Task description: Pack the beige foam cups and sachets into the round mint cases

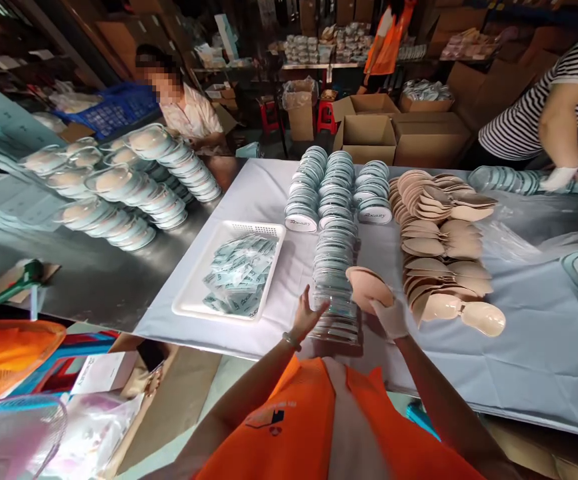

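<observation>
Stacked cardboard boxes and crowded shelves filled the back of the warehouse room, and a long bench under a pale blue cloth (543,360) ran across the foreground. At its near edge the right hand (391,317), in a white glove, had its grip closed on a beige round silicone cup (366,287), holding it tilted just above the cloth. Close to the left of that cup, the bare left hand (309,313), a bracelet at the wrist, had its fingers spread wide, the fingertips at the side of a row of clear round plastic cases (336,280); whether they touched it could not be told. Beyond that row stood three rows of round pale blue lids (336,190). Just right of the held cup, many more beige cups (443,253) lay overlapped in piles. Left of the clear cases sat a white plastic tray (189,303) holding small pale blue sachets (241,273). Across the bench, a person in a striped shirt worked with a white-gloved hand (559,178).
</observation>
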`<state>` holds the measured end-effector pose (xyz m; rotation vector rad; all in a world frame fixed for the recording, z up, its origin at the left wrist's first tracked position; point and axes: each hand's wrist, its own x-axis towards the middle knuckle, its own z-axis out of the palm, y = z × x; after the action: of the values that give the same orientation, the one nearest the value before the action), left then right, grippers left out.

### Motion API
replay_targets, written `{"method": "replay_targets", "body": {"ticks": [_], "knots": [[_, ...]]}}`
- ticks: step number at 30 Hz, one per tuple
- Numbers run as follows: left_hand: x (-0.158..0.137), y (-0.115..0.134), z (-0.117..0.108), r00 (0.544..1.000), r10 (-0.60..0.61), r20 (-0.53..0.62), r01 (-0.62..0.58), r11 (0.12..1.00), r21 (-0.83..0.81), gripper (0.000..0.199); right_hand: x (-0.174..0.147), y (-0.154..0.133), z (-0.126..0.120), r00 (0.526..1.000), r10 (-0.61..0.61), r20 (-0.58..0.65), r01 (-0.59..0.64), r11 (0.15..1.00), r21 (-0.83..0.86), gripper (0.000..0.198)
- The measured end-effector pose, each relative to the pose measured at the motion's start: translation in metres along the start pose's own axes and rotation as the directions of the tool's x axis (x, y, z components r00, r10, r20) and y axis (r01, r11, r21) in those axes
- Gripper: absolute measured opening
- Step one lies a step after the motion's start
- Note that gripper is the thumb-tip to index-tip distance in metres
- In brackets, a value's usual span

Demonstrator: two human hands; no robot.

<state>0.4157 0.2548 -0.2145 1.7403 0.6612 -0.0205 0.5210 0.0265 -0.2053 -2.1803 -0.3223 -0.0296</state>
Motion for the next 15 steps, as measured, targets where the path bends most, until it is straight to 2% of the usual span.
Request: {"method": "replay_targets", "body": {"ticks": [1,2,3,4,5,7,8,9,11,15], "knots": [[0.004,-0.008,0.012,0.998,-0.032,-0.06,0.038,0.993,0.107,0.108,0.008,0.004,0.005,0.999,-0.02,0.035,0.02,1.0,-0.021,0.052],[0.006,-0.017,0.023,0.995,-0.05,-0.087,0.065,0.982,0.176,0.109,0.014,0.006,0.011,0.99,-0.056,0.126,0.065,0.996,-0.068,0.05],[0.008,-0.025,0.034,0.994,-0.047,-0.099,0.067,0.976,0.209,0.108,0.017,0.006,0.015,0.961,-0.1,0.257,0.136,0.983,-0.126,0.046],[0.009,-0.033,0.042,0.994,-0.027,-0.109,0.05,0.975,0.218,0.106,0.018,0.005,0.017,0.902,-0.139,0.409,0.23,0.956,-0.184,0.042],[0.009,-0.04,0.048,0.994,0.002,-0.113,0.023,0.976,0.217,0.105,0.018,0.002,0.018,0.822,-0.154,0.549,0.33,0.914,-0.238,0.039],[0.008,-0.05,0.052,0.993,0.053,-0.107,-0.029,0.978,0.208,0.105,0.017,-0.01,0.017,0.672,-0.096,0.734,0.487,0.804,-0.341,0.035],[0.007,-0.053,0.052,0.993,0.064,-0.095,-0.043,0.977,0.208,0.106,0.016,-0.018,0.018,0.62,-0.036,0.784,0.538,0.746,-0.392,0.034],[0.007,-0.056,0.051,0.994,0.065,-0.083,-0.046,0.977,0.21,0.108,0.016,-0.026,0.02,0.591,0.029,0.806,0.57,0.693,-0.442,0.033],[0.007,-0.059,0.049,0.995,0.061,-0.075,-0.043,0.976,0.212,0.111,0.018,-0.041,0.03,0.562,0.111,0.819,0.602,0.625,-0.497,0.034],[0.009,-0.062,0.048,0.991,0.045,-0.127,-0.017,0.977,0.21,0.112,0.017,-0.054,0.049,0.526,0.086,0.846,0.625,0.635,-0.453,0.041]]}}
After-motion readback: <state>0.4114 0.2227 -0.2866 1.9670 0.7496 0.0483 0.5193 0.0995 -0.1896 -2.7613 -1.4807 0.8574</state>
